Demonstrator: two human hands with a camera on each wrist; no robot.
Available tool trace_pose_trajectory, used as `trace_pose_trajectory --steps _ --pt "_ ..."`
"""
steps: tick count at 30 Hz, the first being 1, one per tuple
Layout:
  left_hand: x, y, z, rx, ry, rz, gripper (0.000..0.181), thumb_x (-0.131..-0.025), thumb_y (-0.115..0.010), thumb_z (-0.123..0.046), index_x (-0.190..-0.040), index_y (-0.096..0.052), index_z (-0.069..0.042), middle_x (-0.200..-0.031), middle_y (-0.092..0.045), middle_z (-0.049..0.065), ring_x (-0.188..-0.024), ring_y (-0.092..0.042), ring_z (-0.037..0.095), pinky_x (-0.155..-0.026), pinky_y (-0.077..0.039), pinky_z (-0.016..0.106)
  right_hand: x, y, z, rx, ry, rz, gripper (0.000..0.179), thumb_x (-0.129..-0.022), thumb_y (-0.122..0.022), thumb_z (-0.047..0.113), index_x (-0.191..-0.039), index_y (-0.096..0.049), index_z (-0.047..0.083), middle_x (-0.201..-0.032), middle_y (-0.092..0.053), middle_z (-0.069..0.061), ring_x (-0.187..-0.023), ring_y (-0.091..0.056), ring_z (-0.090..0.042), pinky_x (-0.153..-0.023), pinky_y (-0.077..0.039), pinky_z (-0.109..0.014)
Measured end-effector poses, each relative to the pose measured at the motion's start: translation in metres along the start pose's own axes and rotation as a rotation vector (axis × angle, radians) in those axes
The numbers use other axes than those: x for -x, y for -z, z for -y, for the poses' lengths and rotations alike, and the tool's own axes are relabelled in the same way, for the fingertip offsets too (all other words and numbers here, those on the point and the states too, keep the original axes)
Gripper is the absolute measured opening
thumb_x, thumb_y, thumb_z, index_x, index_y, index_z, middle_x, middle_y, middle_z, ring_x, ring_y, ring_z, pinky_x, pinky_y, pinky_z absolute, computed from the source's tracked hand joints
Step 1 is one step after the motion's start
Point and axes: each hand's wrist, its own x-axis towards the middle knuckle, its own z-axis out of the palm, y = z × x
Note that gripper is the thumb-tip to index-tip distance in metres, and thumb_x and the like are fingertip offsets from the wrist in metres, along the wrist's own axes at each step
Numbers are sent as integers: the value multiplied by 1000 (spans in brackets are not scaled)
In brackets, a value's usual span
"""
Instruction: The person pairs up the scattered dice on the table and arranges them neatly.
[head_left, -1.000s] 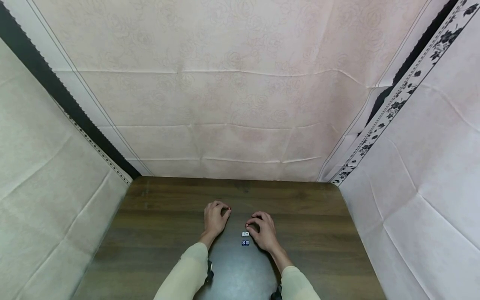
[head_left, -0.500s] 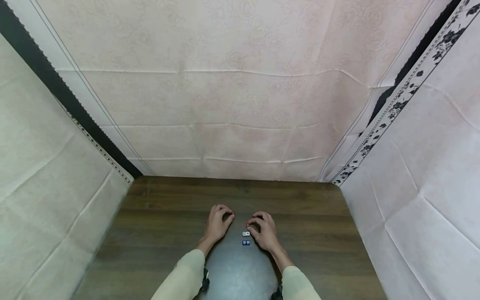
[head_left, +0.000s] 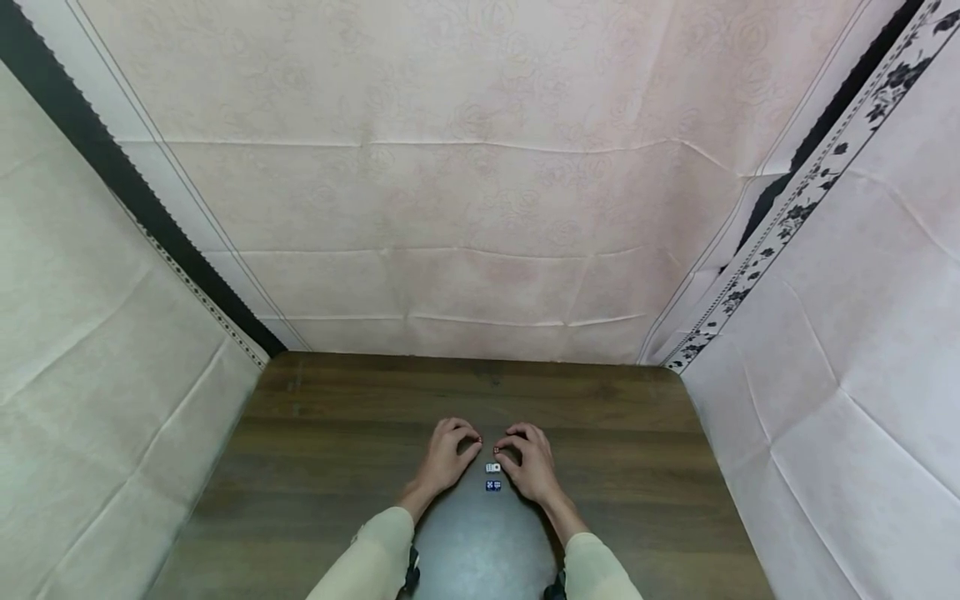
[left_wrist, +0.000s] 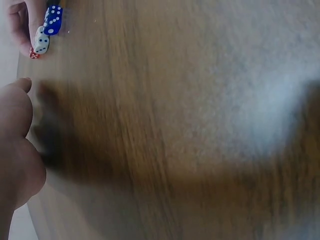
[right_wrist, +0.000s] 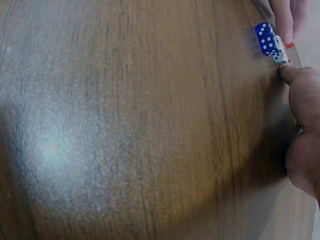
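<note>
Between the thumb and fingertips of my left hand (head_left: 448,458) is a small red die (right_wrist: 289,45), at table height in the head view. My right hand (head_left: 532,468) pinches a second red die (left_wrist: 34,53), just right of the first with a narrow gap between them. Close in front of the right fingertips lies a pair of white dice (head_left: 492,468) side by side. Nearer the body, a pair of blue dice (head_left: 492,486) forms a parallel row. In the left wrist view the left fingertips' die is hidden behind the hand.
The dice lie on a brown wood-grain table (head_left: 315,467). Pale cloth hangs behind it (head_left: 480,208) and on both sides, with a dark strip (head_left: 135,192) at the left corner. Glare brightens the tabletop between the forearms.
My left hand has moved right and toward the body with its red die, closing on the right hand's die. The right hand and the white and blue dice stay in place.
</note>
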Motion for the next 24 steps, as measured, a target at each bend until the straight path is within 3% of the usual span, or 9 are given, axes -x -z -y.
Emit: trace_pose_trajectory --steps 6,13,24 --pt "1 -5 0 -43 -63 0 6 -100 -88 -13 -106 -87 -13 -115 -77 4 -113 -68 26 -102 -57 52 -1 1 1 3 -20 19 9 -99 -89 18 -108 -85 19 -139 -70 -13 -142 -57 -42 -120 -42 -69" --pt "2 -5 -3 -103 -51 58 8 -102 -87 -22 -108 -88 -17 -120 -78 5 -121 -67 29 -109 -54 54 -2 1 1 -3 -29 21 11 -98 -89 17 -108 -86 18 -139 -71 -13 -143 -57 -43 -121 -42 -70" --pt "1 -5 -5 -82 -75 86 6 -98 -90 -21 -101 -89 -16 -124 -79 8 -124 -66 34 -115 -48 64 -1 3 2 -20 -41 34 10 -100 -88 17 -109 -85 19 -141 -69 -12 -145 -56 -42 -123 -40 -70"
